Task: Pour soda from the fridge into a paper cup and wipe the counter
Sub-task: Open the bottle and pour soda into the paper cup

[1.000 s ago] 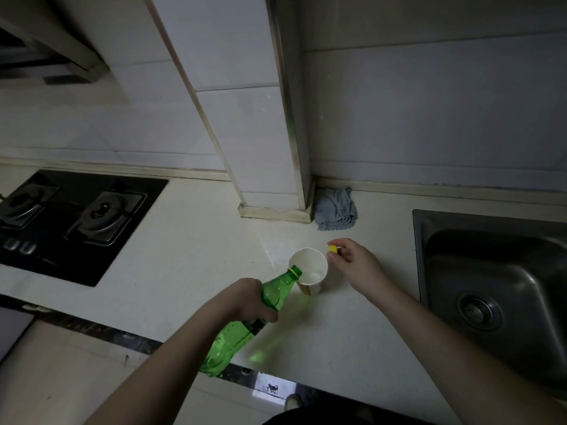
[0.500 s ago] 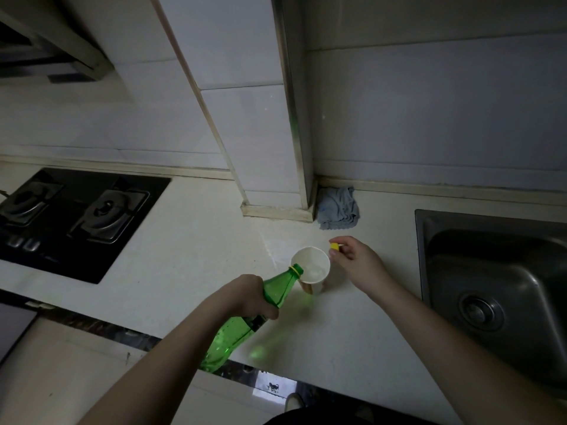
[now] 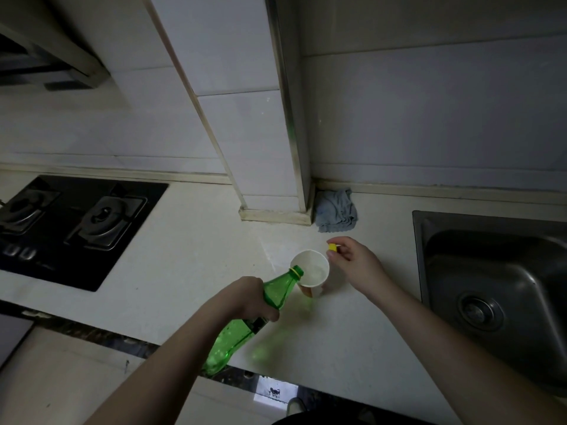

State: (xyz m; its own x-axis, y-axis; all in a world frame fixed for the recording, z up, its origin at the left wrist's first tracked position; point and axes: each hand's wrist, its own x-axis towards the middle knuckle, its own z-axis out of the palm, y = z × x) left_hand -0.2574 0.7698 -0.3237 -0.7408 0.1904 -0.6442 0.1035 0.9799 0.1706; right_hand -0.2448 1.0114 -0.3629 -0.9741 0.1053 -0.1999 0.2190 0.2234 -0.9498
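My left hand (image 3: 245, 299) grips the green soda bottle (image 3: 245, 323) around its upper body, tilted so its open mouth sits at the near-left rim of the paper cup (image 3: 310, 269). The cup stands on the pale counter (image 3: 184, 271), with pale liquid inside. My right hand (image 3: 356, 262), just right of the cup, pinches the yellow cap (image 3: 332, 247). A crumpled grey cloth (image 3: 336, 210) lies farther back by the wall, the sink (image 3: 491, 280) to the right.

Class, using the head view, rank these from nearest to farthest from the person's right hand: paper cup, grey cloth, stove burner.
From the right hand:
1. Paper cup, just left of it.
2. Grey cloth, behind it at the wall.
3. Stove burner, far left.
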